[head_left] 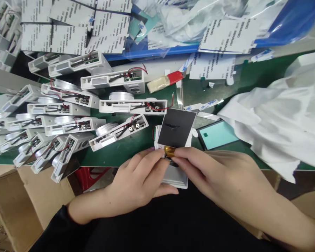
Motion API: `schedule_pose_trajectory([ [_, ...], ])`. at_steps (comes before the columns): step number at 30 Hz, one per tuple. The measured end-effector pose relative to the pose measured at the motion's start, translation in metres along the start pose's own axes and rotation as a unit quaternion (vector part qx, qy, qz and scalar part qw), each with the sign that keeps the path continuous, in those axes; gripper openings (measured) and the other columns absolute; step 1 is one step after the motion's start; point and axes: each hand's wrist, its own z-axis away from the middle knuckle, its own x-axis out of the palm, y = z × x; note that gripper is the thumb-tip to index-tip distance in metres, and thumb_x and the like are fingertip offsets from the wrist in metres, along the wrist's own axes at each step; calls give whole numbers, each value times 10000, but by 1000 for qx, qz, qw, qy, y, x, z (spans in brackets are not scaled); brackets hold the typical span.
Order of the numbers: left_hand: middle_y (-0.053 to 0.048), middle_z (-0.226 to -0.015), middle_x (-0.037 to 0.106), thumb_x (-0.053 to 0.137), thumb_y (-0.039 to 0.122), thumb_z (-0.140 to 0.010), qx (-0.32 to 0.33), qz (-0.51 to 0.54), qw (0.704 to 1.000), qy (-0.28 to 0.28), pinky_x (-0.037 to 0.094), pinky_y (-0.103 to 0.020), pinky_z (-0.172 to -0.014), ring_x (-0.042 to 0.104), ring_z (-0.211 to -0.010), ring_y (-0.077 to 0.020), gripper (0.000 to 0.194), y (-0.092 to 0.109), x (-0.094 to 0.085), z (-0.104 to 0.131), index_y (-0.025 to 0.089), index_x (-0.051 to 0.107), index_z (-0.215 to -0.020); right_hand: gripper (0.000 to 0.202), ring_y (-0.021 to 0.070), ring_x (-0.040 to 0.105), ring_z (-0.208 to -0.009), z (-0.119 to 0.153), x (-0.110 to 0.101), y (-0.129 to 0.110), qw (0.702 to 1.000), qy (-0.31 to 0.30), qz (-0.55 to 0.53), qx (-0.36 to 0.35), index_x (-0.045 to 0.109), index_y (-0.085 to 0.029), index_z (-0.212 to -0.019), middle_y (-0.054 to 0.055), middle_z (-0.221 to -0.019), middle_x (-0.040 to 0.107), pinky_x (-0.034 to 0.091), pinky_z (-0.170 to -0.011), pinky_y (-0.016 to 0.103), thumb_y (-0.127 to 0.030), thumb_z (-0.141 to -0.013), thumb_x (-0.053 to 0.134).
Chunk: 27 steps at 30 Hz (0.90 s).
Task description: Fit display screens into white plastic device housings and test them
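A flat black display panel [176, 127] lies tilted over a white plastic housing [174, 176], with an amber flex cable [169, 151] at its lower edge. My right hand [220, 171] pinches this flex cable between thumb and fingertips. Closed around the housing's left side is my left hand [141, 176], its fingertips pressed beside the cable and its thumb across the lower part. The fingers hide most of the spot where cable and housing meet.
Several white device housings [133, 105] with dials and red wires crowd the left. Printed-backing sheets [223, 36] lie at the back near a blue tray [286, 28]. A teal-faced panel [219, 134], white foam sheeting [280, 112] and a red-and-cream taped bundle [164, 82] sit around the green table [120, 157].
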Motion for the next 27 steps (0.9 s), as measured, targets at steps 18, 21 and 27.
schedule_pose_trajectory([
  [18, -117, -1114, 790, 448, 450, -1105, 33, -27, 999, -17, 600, -332, -823, 752, -1022, -233, 444, 3, -1, 5, 90, 706, -1124, 169, 165, 729, -537, 23, 7, -10, 999, 17, -35, 7, 641, -115, -1027, 64, -788, 801, 530, -504, 302, -212, -1096, 520],
  [21, -120, -1093, 787, 472, 415, -1103, 20, -20, 1000, -13, 582, -336, -825, 746, -1001, -228, 400, 5, 0, 5, 88, 703, -1111, 259, 152, 662, -439, 18, 6, -12, 999, 1, -31, 8, 628, -113, -994, 33, -664, 743, 479, -451, 303, -283, -1120, 478],
  [27, -120, -1066, 784, 369, 414, -1127, 9, -18, 1000, -14, 520, -354, -734, 729, -936, -219, 461, 5, 0, -2, 94, 697, -1075, 402, 158, 573, -328, 10, -1, -12, 999, -35, -3, 12, 631, -97, -1004, -42, -486, 597, 369, -347, 317, -353, -1152, 358],
])
